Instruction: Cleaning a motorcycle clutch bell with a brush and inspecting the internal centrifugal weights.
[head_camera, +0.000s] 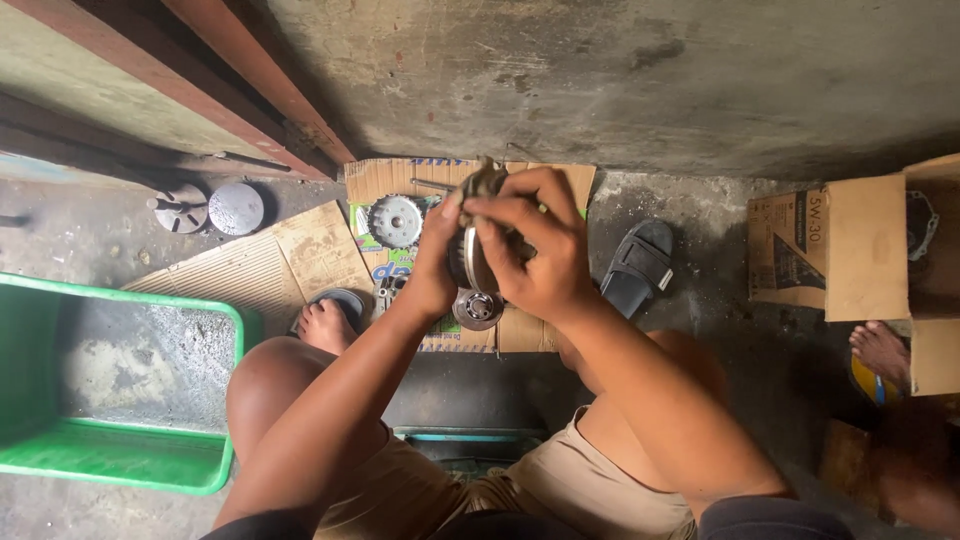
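Round metal part on edge, upright

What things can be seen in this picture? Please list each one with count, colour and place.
round metal part: 1, dark grey, held in both hands
toothed gear: 1, silver, on cardboard
bearing hub: 1, silver, below the hands
flat cardboard: several sheets, brown, on floor
metal discs: 2, grey, upper left
tub: 1, green, left
sandal: 1, dark, right of cardboard
cardboard box: 1, brown, right
another person's foot: 1, far right
left hand: 1
right hand: 1
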